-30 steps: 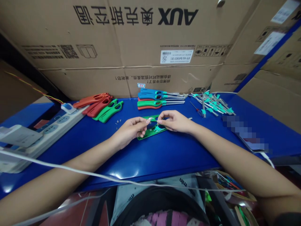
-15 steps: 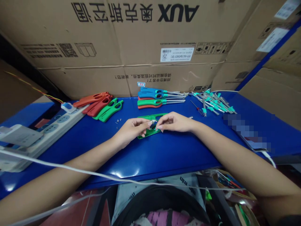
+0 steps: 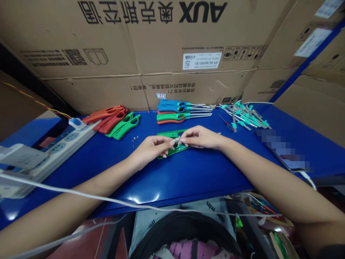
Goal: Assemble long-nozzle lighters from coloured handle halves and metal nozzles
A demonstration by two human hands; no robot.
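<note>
A green plastic casing (image 3: 171, 154) lies on the blue table beneath both hands. Above it, my left hand (image 3: 155, 148) pinches a small clear part (image 3: 175, 140) between thumb and fingers. The fingertips of my right hand (image 3: 198, 137) are pressed together at the right end of that same part. Whether they grip its tip or a tiny separate piece is too small to tell. A metal rod end shows just beyond my right hand, which hides part of the casing.
Orange, red and green handles (image 3: 125, 127) lie at left beside a power strip (image 3: 58, 147). Assembled lighters (image 3: 172, 117) are stacked behind the hands. Metal rods with teal parts (image 3: 245, 117), a screwdriver (image 3: 225, 122) and a phone (image 3: 283, 151) lie at right. Small screws (image 3: 134, 139) sit left.
My right fingertips have come up from the casing to the clear part in my left hand. My left hand has hardly moved.
</note>
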